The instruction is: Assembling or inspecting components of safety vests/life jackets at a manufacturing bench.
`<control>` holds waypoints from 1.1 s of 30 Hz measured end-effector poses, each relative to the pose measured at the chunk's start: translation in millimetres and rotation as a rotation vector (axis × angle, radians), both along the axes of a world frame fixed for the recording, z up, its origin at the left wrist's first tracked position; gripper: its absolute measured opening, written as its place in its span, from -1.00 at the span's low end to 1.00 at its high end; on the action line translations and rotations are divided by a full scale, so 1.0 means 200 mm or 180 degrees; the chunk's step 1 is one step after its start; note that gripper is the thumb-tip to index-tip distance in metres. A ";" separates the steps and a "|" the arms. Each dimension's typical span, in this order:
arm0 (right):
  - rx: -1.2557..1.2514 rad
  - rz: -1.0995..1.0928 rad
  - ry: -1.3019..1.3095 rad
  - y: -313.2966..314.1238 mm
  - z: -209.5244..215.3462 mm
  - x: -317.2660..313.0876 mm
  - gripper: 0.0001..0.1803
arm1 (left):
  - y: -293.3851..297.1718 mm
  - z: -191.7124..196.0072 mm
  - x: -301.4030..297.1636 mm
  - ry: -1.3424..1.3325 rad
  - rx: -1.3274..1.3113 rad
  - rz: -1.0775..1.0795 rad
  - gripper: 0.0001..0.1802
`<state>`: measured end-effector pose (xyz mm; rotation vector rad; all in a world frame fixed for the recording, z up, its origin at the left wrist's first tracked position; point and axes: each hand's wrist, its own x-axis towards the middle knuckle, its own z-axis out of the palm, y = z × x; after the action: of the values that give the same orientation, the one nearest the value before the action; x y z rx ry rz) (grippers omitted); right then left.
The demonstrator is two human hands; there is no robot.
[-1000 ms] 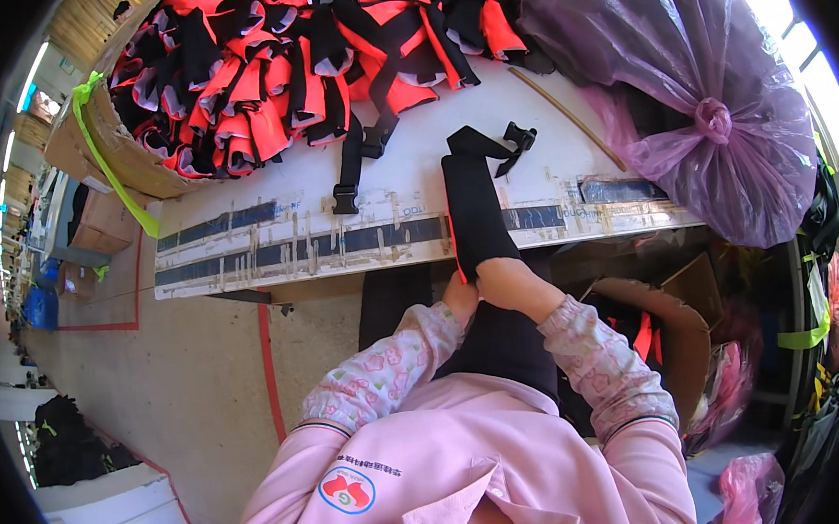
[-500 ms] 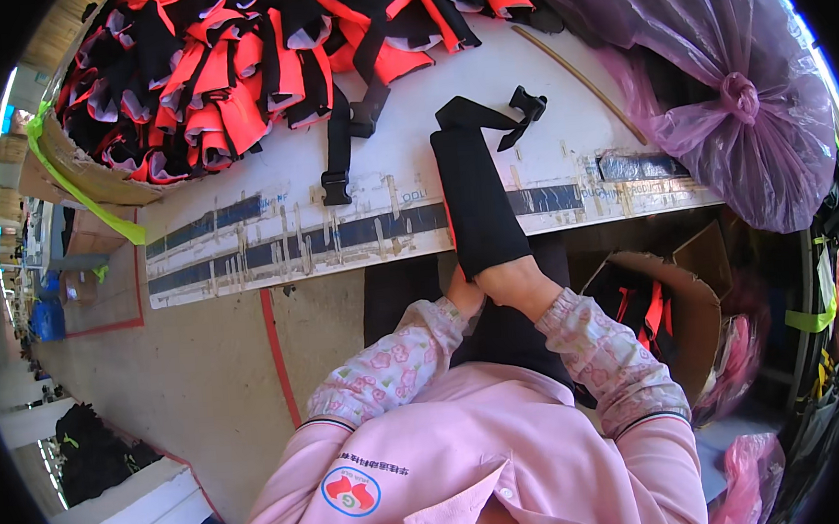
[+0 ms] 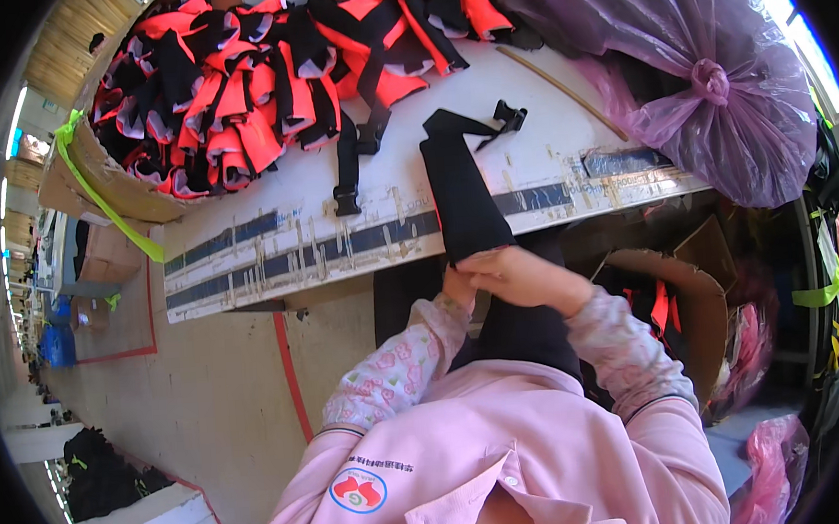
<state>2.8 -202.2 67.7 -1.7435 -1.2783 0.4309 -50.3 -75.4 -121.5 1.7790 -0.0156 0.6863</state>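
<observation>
A long black padded fabric piece (image 3: pixel 470 196) with a thin red-orange edge stretches from the table's front edge toward me. From its far end runs a black strap with a plastic buckle (image 3: pixel 509 116). My right hand (image 3: pixel 526 277) lies across the near end, fingers bent against the fabric's edge. Under that end is my left hand (image 3: pixel 457 286), mostly covered by the fabric and the right hand, so its fingers are hidden. Another black strap with a buckle (image 3: pixel 347 201) hangs from the heap onto the tabletop, left of the piece.
A large heap of black and red-orange fabric pieces (image 3: pixel 237 100) fills the far left, partly in a cardboard box (image 3: pixel 108 190). A knotted purple plastic bag (image 3: pixel 711 81) bulges at right. A thin stick (image 3: pixel 563 92) lies on the white table (image 3: pixel 395 177). An opened carton (image 3: pixel 701 312) stands below right.
My right hand has shifted up and round over the near end of the fabric piece, its wrist moving right. The whole view has tilted slightly.
</observation>
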 end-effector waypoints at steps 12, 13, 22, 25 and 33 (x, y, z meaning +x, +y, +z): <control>-0.0848 -0.0879 -0.1837 -0.05 -0.17 0.03 -0.36 | -0.17 0.47 0.03 0.2330 -0.3706 0.0246 -0.84; -0.0721 -0.0973 -0.1877 -0.06 -0.17 0.04 -0.38 | -0.15 0.45 0.02 0.2318 -0.3689 0.0250 -0.84; -0.0953 -0.0781 -0.1790 -0.05 -0.09 0.04 -0.47 | 0.21 0.79 -0.03 0.3089 -0.4082 -0.1537 -0.67; -0.1550 -0.0385 -0.1051 -0.01 0.01 0.08 -0.48 | 0.20 0.68 0.00 0.3322 -0.3614 -0.1436 -0.59; -0.0861 -0.1479 -0.2266 0.37 -0.22 0.49 -0.25 | 0.14 0.53 -0.05 0.3340 -0.2729 -0.1130 -0.69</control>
<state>100.7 -127.9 22.7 -2.4691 -1.2483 -0.3381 -59.9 -48.1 -15.1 1.0617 0.5715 -0.5048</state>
